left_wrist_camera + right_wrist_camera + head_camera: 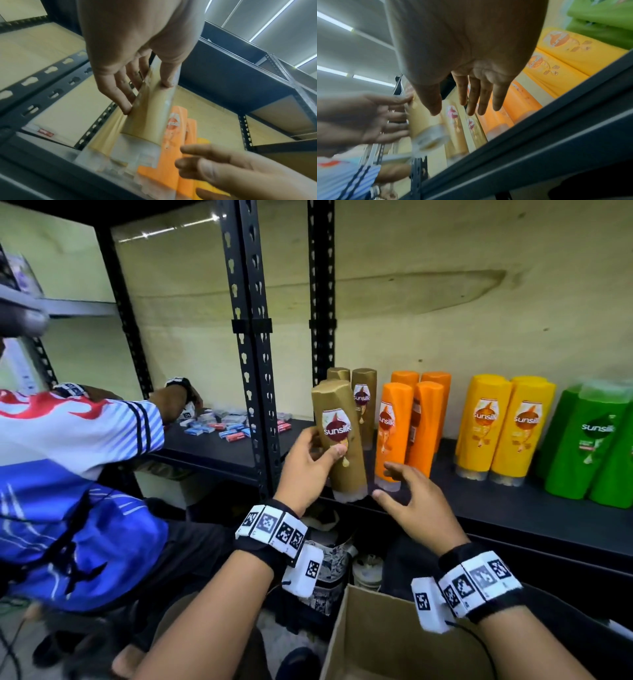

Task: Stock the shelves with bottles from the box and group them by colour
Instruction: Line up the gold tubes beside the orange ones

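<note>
My left hand (310, 463) grips a gold Sunsilk bottle (339, 440), cap down and tilted, at the front edge of the black shelf (513, 508). In the left wrist view the thumb and fingers pinch the gold bottle (150, 108) on both sides. My right hand (407, 494) hovers just right of the bottle's cap, fingers relaxed and holding nothing; in the right wrist view its fingers (481, 101) are spread. Two more gold bottles (363, 398) stand behind, then orange bottles (411, 426), yellow bottles (503, 426) and green bottles (596, 446) to the right.
A cardboard box (383, 635) sits open below my right wrist. Black slotted uprights (253, 354) stand just left of the gold bottles. Another person in a blue and white shirt (68, 474) works at the left bay among small packets (233, 426).
</note>
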